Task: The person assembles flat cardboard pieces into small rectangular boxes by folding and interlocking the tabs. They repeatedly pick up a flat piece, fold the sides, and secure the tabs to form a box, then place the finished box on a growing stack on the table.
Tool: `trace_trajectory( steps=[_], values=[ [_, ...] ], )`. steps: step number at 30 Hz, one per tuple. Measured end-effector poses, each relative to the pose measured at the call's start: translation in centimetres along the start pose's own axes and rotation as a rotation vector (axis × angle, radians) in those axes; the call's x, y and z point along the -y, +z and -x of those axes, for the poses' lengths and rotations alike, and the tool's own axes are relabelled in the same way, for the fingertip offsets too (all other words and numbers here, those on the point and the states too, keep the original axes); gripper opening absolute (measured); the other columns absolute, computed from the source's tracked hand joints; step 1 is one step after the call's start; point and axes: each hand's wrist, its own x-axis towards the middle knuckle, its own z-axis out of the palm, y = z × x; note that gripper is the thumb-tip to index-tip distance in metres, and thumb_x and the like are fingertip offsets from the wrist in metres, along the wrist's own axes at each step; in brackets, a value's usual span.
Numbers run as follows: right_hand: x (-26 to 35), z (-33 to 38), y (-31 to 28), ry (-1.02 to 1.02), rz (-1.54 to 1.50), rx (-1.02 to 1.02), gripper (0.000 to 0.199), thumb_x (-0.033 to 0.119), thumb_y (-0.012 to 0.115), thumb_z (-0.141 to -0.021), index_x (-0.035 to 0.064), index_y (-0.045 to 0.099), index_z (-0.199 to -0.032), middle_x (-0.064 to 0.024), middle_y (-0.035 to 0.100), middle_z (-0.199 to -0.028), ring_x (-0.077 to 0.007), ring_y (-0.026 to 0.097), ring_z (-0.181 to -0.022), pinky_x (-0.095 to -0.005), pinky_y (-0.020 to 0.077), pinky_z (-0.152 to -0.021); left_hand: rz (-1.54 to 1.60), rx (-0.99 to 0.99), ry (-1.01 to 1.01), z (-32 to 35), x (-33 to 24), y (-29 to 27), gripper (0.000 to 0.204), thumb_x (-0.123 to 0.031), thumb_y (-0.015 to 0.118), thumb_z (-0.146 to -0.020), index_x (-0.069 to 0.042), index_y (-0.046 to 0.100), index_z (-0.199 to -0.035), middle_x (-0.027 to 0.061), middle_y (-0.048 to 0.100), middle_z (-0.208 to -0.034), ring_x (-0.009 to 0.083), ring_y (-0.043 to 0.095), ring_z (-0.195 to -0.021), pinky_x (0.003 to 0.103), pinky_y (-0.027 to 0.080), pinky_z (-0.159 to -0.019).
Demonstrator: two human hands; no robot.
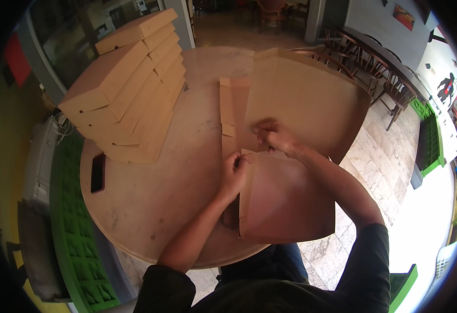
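Note:
A partly folded brown cardboard box lies open across the right side of the round table, its near panel reaching past the table's edge. Its large far panel spreads away to the upper right, and a narrow creased flap runs along its left. My left hand is closed on the upper left corner of the near panel. Over the fold between the two panels is my right hand, its fingers bent and smeared by motion. Whether they pinch the cardboard there I cannot make out.
Folded cardboard boxes stand in a tall, leaning stack at the table's far left. A dark phone lies near the left edge of the round table. Wooden chairs and a long dark table stand beyond at the right.

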Motion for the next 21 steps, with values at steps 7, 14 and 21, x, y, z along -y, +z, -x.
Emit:
trace_trajectory(
  steps=[7, 14, 21],
  values=[
    [-3.3, 3.0, 3.0, -0.453, 0.310, -0.300, 0.010, 0.000, 0.069, -0.095, -0.0006, 0.068, -0.104, -0.0098, 0.074, -0.102, -0.0140, 0.068, -0.087, -0.0324, 0.0554, -0.075, 0.308, -0.072, -0.414, 0.4, -0.9, 0.5, 0.011, -0.017, 0.071, -0.098, -0.007, 0.070, -0.095, 0.0009, 0.071, -0.091, 0.0118, 0.065, -0.080, 0.028, 0.050, -0.073],
    [-4.2, 8.1, 4.4, -0.278, 0.174, -0.323, 0.008, -0.001, 0.072, -0.088, -0.0035, 0.075, -0.095, -0.0168, 0.074, -0.079, -0.0228, 0.073, -0.073, -0.0367, 0.0563, -0.070, 0.494, 0.056, -0.509, 2.3, -0.9, 2.1, 0.012, -0.018, 0.077, -0.096, -0.014, 0.068, -0.089, -0.0020, 0.068, -0.083, 0.0090, 0.059, -0.070, 0.027, 0.048, -0.070],
    [-5.5, 9.2, 5.0, -0.364, 0.190, -0.304, 0.012, 0.003, 0.070, -0.096, 0.0003, 0.075, -0.106, -0.0111, 0.074, -0.088, -0.0147, 0.070, -0.080, -0.0330, 0.0553, -0.074, 0.512, 0.056, -0.493, 3.0, -0.1, 2.7, 0.010, -0.016, 0.074, -0.098, -0.010, 0.069, -0.104, 0.0016, 0.071, -0.096, 0.0120, 0.063, -0.083, 0.032, 0.049, -0.076]
  ],
)
